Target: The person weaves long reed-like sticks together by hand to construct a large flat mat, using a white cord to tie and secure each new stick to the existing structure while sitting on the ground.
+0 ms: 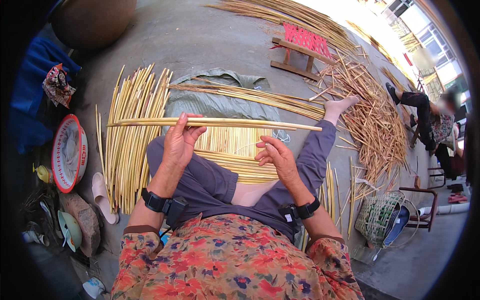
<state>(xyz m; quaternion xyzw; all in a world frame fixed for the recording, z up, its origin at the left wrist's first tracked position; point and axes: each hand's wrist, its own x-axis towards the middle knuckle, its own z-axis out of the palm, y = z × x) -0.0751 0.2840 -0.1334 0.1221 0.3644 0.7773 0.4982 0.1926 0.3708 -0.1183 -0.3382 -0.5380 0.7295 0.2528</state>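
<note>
Yellow stalks [240,122] are pinched in the left hand [181,142] across the stalk mat's [220,140] far edge, probably gripped partway along for balance. Right hand [278,158]'s half-curled over the mat, can't tell if it's holding anything.

Tarp [186,111] ahead of torso [235,252], on flr [165,40]; stalk mat [227,140] nearer, btwn the 2 legs [316,150]. Stalk bundle [250,98] lies across tarp, beyond mat. Held stalks [235,122] in L hand [180,145], crosswise over mat's far edge; R hand [277,157] nearer, at mat's R edge. To L: stalk row [137,135] on flr, slipper [103,196] nr row's near end, basin [70,152] farther L. Stool [302,47] beyond tarp, to R. Scrap heap [375,120] R of 1 foot [341,106]; 2nd person [440,122] beyond heap, far R. Basket [379,215] nr heap's near end.
</note>
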